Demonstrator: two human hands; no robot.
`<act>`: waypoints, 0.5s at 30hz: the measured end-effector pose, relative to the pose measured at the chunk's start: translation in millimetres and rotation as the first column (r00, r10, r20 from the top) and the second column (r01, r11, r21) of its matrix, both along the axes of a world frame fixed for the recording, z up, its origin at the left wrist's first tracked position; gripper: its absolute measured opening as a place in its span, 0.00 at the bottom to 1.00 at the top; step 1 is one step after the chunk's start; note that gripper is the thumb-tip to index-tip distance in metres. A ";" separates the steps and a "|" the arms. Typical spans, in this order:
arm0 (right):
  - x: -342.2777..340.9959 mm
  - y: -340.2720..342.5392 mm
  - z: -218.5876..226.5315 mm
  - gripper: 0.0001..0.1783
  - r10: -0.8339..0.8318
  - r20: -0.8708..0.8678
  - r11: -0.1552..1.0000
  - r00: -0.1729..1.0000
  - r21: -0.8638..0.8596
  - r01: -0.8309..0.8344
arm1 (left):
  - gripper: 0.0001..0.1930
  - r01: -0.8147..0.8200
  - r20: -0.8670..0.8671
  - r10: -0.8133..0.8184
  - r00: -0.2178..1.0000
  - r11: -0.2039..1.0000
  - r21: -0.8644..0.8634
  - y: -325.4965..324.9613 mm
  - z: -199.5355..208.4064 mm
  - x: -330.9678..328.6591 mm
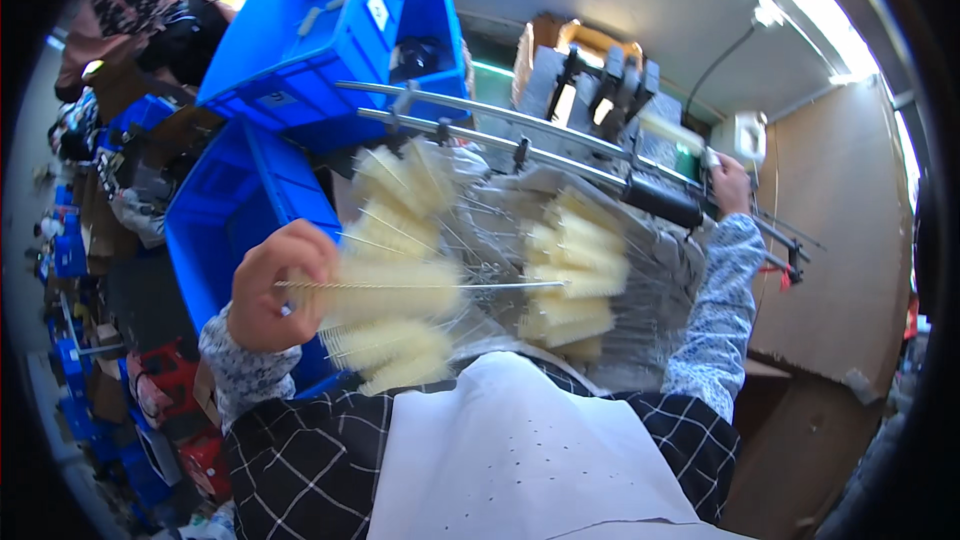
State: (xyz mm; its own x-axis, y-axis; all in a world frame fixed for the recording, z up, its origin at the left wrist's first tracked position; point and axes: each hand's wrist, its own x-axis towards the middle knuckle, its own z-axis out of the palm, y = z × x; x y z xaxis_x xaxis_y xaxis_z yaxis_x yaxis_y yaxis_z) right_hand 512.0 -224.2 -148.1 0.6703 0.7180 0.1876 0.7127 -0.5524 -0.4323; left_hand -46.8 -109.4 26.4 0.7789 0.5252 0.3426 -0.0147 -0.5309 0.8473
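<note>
My left hand is closed on the twisted-wire end of a bottle brush. Its cream bristles are smeared by motion, and its wire stem points right. Below and behind it lie several more cream brushes, with another pile of brushes to the right, all on a grey plastic sheet. At the far right my right hand is closed at the end of a bench machine with metal rods and a black cylinder. What its fingers grip is mostly hidden.
Blue bins stand at the far left, and another blue bin sits beside my left hand. A brown board rises on the right. A white jug stands behind my right hand. Another person is at the upper left.
</note>
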 end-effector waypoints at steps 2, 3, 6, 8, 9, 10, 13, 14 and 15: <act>11.4 3.6 2.4 0.14 -0.048 0.196 0.997 0.979 -0.045 0.058 | 0.14 0.040 -0.024 -0.041 0.999 0.997 -0.068 6.8 -1.7 4.6; 12.1 4.9 4.1 0.13 -0.071 0.371 0.991 0.926 -0.081 0.108 | 0.14 0.059 -0.034 -0.062 0.997 0.993 -0.106 8.4 -0.9 8.6; 32.1 -16.0 1.7 0.12 0.182 0.286 0.961 0.941 -0.256 -0.109 | 0.13 0.110 -0.022 -0.117 0.993 0.973 -0.204 11.7 -5.8 28.7; 31.4 -32.6 15.4 0.12 0.253 -0.022 0.950 0.967 -0.182 -0.252 | 0.12 0.158 -0.023 -0.167 0.986 0.964 -0.214 13.3 -7.4 32.4; 26.7 -48.1 26.7 0.11 0.261 -0.127 0.956 0.957 -0.105 -0.275 | 0.12 0.183 -0.014 -0.191 0.981 0.958 -0.219 14.3 -8.2 35.0; 37.5 -68.7 29.1 0.12 0.347 -0.220 0.932 0.912 -0.030 -0.362 | 0.12 0.221 0.010 -0.225 0.974 0.950 -0.221 14.8 -6.8 37.9; -49.2 -88.4 108.1 0.14 0.337 -0.618 0.873 0.710 -0.077 -0.481 | 0.13 0.329 0.078 -0.320 0.944 0.904 -0.273 15.7 -11.8 51.4; -95.5 -86.7 131.9 0.15 0.301 -0.690 0.859 0.658 -0.103 -0.501 | 0.13 0.370 0.097 -0.358 0.929 0.874 -0.317 13.7 -14.2 64.0; -109.2 -87.4 134.7 0.16 0.378 -0.667 0.795 0.642 -0.121 -0.594 | 0.14 0.395 0.093 -0.385 0.918 0.869 -0.297 9.9 -15.3 74.9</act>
State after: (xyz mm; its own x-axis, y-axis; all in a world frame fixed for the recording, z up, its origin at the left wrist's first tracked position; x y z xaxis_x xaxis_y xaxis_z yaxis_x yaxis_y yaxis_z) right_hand 402.8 -311.6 -13.4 0.0943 0.9132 -0.3965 0.5762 -0.3748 -0.7263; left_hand 28.1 -99.5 11.1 0.9341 0.2625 0.2420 -0.1949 -0.1931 0.9616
